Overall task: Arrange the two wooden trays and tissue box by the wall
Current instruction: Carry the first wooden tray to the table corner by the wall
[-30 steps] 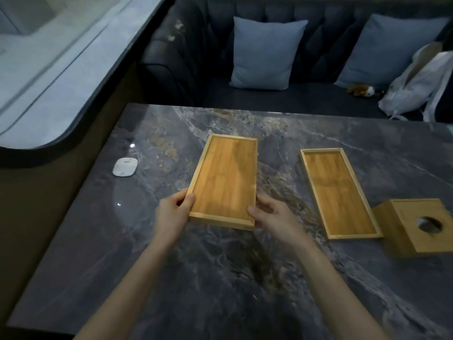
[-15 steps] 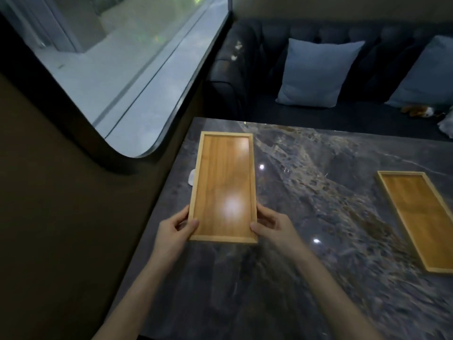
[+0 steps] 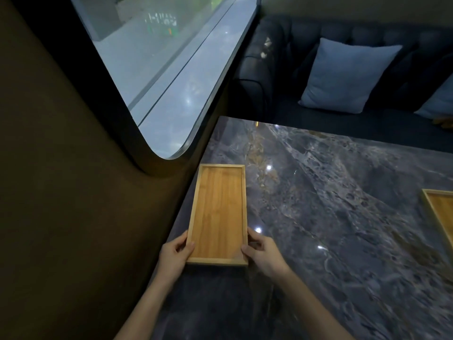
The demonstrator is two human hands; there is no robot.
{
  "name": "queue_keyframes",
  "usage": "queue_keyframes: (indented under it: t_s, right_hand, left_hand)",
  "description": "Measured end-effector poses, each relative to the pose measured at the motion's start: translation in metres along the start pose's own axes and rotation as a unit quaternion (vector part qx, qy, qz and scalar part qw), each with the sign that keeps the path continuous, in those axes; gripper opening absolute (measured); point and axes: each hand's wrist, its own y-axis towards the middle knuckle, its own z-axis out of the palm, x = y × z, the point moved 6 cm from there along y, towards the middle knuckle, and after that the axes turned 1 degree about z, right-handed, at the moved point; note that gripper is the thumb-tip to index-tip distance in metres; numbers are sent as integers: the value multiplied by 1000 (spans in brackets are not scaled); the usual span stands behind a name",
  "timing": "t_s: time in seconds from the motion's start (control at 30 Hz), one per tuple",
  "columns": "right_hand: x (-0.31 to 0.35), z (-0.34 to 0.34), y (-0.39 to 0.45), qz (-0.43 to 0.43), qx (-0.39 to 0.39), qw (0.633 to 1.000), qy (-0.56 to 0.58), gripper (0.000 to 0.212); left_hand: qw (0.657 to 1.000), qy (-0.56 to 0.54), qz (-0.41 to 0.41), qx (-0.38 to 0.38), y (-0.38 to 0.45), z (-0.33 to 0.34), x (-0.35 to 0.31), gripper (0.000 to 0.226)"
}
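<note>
A rectangular wooden tray lies lengthwise along the left edge of the dark marble table, close beside the brown wall. My left hand grips its near left corner and my right hand grips its near right corner. Whether the tray rests flat on the table or hovers just above it I cannot tell. The second wooden tray shows only partly at the right edge of the frame. The tissue box is out of view.
A rounded window sits in the wall above the table's left edge. A dark sofa with a light blue cushion stands behind the table's far edge.
Both hands carried the tray left, from the table's middle to its left edge by the wall. The view swung left too, so the tissue box and white puck left the frame.
</note>
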Motion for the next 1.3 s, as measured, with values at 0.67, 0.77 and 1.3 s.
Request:
queue_keyframes:
  t_s: [0.67,0.77,1.3]
  right_hand:
    - [-9,29,19,-6,-61,979,-194,37]
    - [-9,34,21,-11,-71,976,-204,35]
    - [-2,57,23,-60,-102,977,-178,36]
  left_hand:
    - [965,257,-4,-61,41,-9,27,34]
    - [954,296,11,-57,44,-10,25,25]
    - [874,480,42,-54,51,-12,13,42]
